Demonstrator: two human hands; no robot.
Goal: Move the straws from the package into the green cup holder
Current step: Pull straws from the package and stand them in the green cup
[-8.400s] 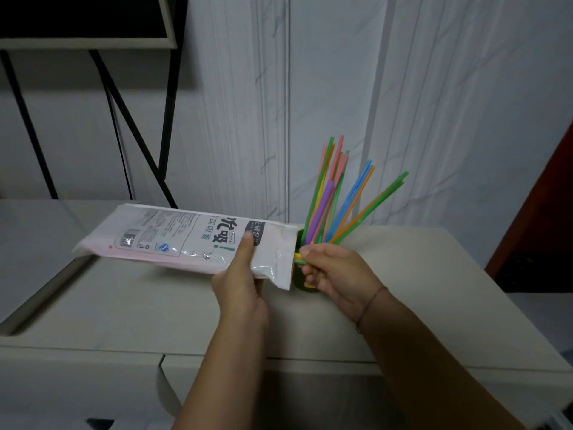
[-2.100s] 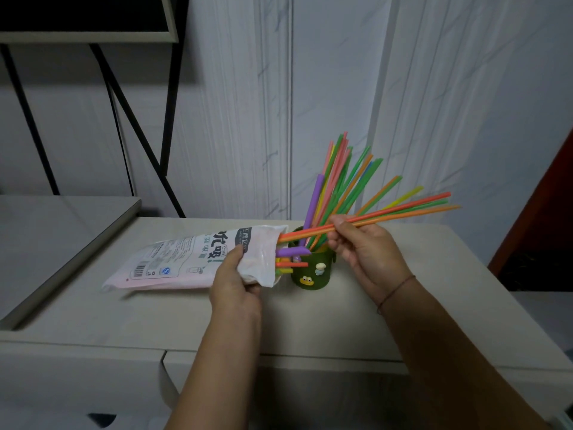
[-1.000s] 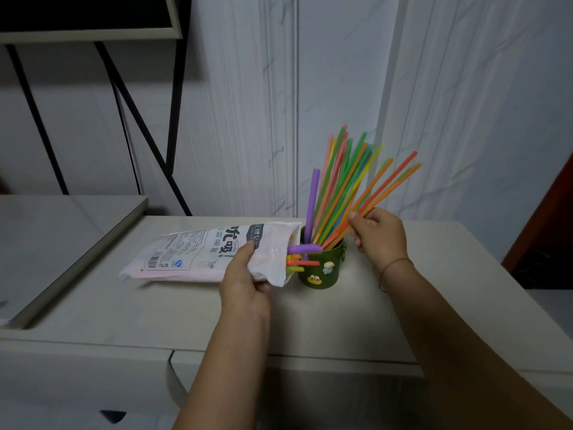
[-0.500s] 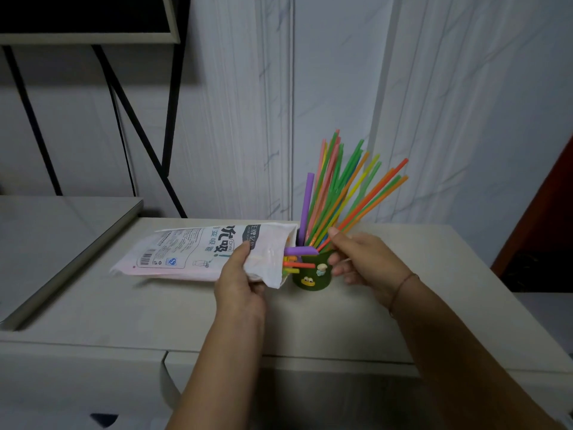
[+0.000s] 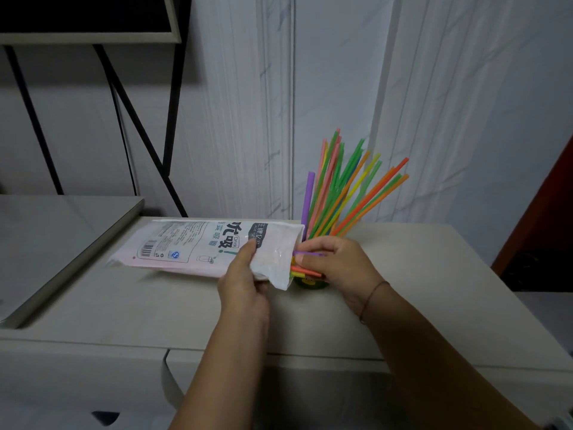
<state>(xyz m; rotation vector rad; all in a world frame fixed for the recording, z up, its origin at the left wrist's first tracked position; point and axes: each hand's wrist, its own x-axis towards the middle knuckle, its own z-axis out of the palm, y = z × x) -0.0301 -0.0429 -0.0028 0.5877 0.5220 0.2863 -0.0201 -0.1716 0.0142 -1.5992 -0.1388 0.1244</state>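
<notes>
So my left grip (image 5: 245, 283) is clamped round the open end of the package (image 5: 201, 246), thumb on top, bag lying sideways across mid-frame over the surface (image 5: 124, 305). Right grip (image 5: 338, 265) is curled round the purple and orange straw tips (image 5: 305, 270) poking out its mouth. Green cup holder (image 5: 306, 283) sits just right of centre, mostly hidden behind that grip, bunch of straws (image 5: 341, 197) fanning up from it.

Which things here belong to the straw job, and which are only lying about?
Job: package in the left hand; straw ends that the right hand pinches; standing straws; green cup holder, mostly hidden.
Lying about: black stand; framed board; grey slab on the left.
</notes>
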